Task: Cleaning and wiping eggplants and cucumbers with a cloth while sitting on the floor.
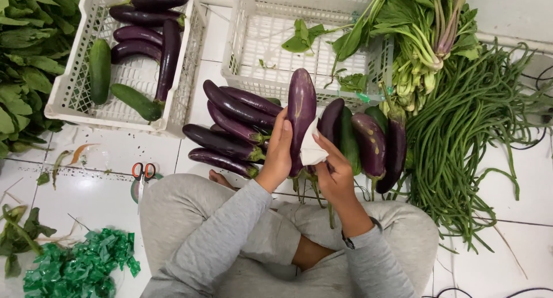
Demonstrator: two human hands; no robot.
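looking down from the head camera, a person in grey clothes sits cross-legged on a white tiled floor (103, 194). the left hand (279, 151) is wrapped around the lower half of a long purple eggplant (301, 110), fingers curled closed on it, holding it upright with its rounded tip pointing away. the right hand (334, 168) is closed on a small white cloth (311, 151), pressing it against the right side of that same eggplant. the held eggplant stands just above a pile of eggplants (233, 128) lying on the floor in front of the knees; more of them, with a dark green cucumber among them, lie to the right of the hands. at upper left a white plastic crate (69, 96) holds several eggplants and two cucumbers (101, 70). beside it a second white crate (253, 50) holds only a few loose green leaves. a bundle of leafy greens (426, 33) leans over its right edge, and a heap of long beans (466, 131) spreads across the floor at right. at far left lie more leafy greens (26, 61). orange-handled scissors (143, 172) lie near the left knee, and a crumpled heap of green plastic strips (80, 266) sits at lower left.
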